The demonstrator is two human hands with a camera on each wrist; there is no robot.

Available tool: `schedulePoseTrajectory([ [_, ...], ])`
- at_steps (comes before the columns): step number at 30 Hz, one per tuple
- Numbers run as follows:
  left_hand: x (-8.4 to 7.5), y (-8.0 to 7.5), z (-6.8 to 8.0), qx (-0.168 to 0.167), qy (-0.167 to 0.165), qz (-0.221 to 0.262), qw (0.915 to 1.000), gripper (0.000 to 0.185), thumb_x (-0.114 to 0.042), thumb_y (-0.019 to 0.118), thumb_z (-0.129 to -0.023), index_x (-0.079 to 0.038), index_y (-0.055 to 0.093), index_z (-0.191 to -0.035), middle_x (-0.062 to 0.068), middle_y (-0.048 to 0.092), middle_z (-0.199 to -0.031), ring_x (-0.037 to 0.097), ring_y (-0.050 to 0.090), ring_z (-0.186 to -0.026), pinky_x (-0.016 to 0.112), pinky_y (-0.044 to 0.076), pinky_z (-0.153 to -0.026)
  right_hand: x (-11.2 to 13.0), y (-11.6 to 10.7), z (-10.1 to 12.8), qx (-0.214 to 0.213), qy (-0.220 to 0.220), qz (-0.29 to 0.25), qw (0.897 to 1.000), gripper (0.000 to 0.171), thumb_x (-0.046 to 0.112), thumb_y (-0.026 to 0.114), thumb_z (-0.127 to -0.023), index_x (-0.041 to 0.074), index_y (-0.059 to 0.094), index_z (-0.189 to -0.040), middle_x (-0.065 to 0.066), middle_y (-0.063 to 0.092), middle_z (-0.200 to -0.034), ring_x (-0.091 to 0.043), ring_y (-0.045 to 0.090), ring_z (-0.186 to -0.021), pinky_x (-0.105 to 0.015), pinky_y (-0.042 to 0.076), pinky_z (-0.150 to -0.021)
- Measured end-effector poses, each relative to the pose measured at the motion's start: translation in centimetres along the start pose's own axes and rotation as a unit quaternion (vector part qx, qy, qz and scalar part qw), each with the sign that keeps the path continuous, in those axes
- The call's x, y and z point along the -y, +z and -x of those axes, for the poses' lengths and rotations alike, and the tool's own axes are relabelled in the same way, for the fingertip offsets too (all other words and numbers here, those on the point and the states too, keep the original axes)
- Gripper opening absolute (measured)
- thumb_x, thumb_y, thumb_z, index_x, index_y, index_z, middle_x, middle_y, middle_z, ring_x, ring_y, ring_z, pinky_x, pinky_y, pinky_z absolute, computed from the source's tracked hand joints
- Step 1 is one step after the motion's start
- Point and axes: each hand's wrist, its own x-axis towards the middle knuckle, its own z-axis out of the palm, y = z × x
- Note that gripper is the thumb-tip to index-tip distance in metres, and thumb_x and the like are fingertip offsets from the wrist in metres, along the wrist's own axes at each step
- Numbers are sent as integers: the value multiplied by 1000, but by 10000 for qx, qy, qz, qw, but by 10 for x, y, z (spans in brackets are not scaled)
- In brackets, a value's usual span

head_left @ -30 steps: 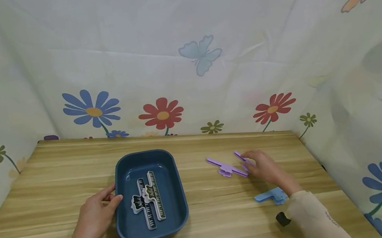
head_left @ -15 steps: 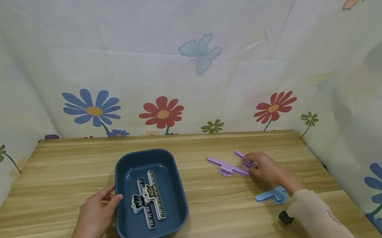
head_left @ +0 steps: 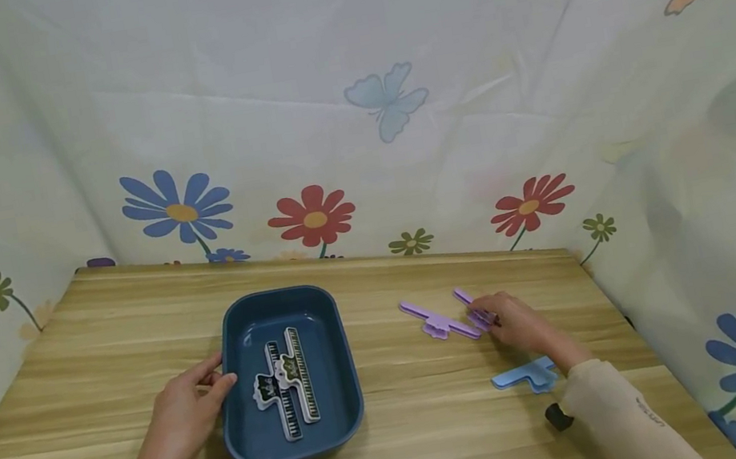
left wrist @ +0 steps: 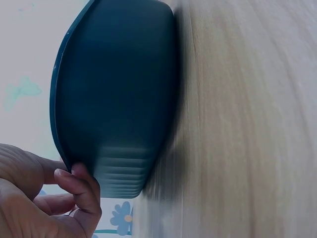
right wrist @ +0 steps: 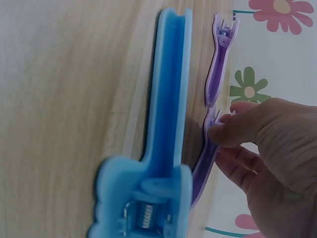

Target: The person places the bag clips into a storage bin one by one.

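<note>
Left hand (head_left: pixel 182 411) fingers are curled against the left rim of the dark blue rectangular plastic tray (head_left: pixel 345 396), where two piano-key printed clips (head_left: pixel 285 377) are kept. A purple plastic sealing clip (head_left: pixel 475 311) is pinched by the right hand (head_left: pixel 518 322); another purple clip (head_left: pixel 438 321) lies just left of it, a light blue plastic clip (head_left: pixel 522 376) beside the wrist.

Navy tray (head_left: pixel 235 341), purple clips (head_left: pixel 439 321), blue clip (head_left: pixel 520 376).
</note>
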Motion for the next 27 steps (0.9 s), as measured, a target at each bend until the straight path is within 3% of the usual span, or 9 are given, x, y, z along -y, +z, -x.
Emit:
schedulePoseTrajectory([
  [7, 0, 0, 0, 11, 6, 44, 10000, 51, -16, 65, -102, 14, 53, -141, 13, 67, -99, 28, 68, -90, 29, 45, -63, -1, 0, -1, 79, 3, 45, 10000, 44, -19, 66, -86, -3, 70, -127, -18, 69, -125, -35, 64, -110, -53, 52, -96],
  [27, 0, -1, 0, 9, -36, 8, 10000, 51, -17, 65, -102, 13, 53, -142, 13, 66, -100, 29, 69, -93, 30, 45, -64, -2, 5, 2, -280, -310, 150, 9990, 45, -23, 62, -85, -5, 70, -125, -20, 70, -122, -34, 63, -105, -52, 54, -92],
])
